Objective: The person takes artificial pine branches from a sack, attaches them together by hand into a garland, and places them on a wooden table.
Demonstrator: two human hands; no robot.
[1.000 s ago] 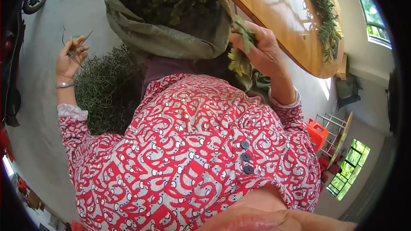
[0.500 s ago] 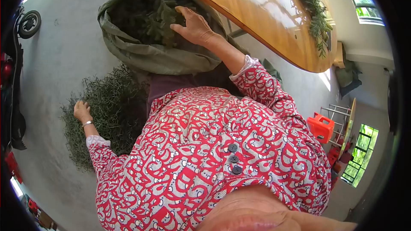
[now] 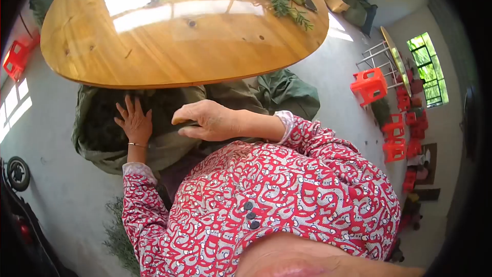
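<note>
My left hand (image 3: 135,124) lies over the mouth of a large green sack (image 3: 169,150), its fingers spread and pointing into the dark inside. Dark plant matter (image 3: 102,118) fills the sack, hard to make out in the shadow. To the right, near the sack's rim, is my right hand (image 3: 207,121). Its fingers bend together with the thumb apart, and nothing shows in the gap. A yellowish covering or stain marks one fingertip. On the floor at lower left, partly behind my left sleeve, is a heap of thin green twigs (image 3: 119,236).
A glossy wooden table (image 3: 154,59) overhangs the sack's far side, with green needled branches (image 3: 279,0) on it. More green sacking (image 3: 289,95) lies under its right end. Red plastic stools (image 3: 369,86) stand at right, another red stool (image 3: 16,60) at left, near a vehicle wheel (image 3: 18,173).
My view has swung so the table sits ahead. My left hand has moved from the twig heap to the sack. My right hand has drawn back from the sack's inside, its fingers more bent.
</note>
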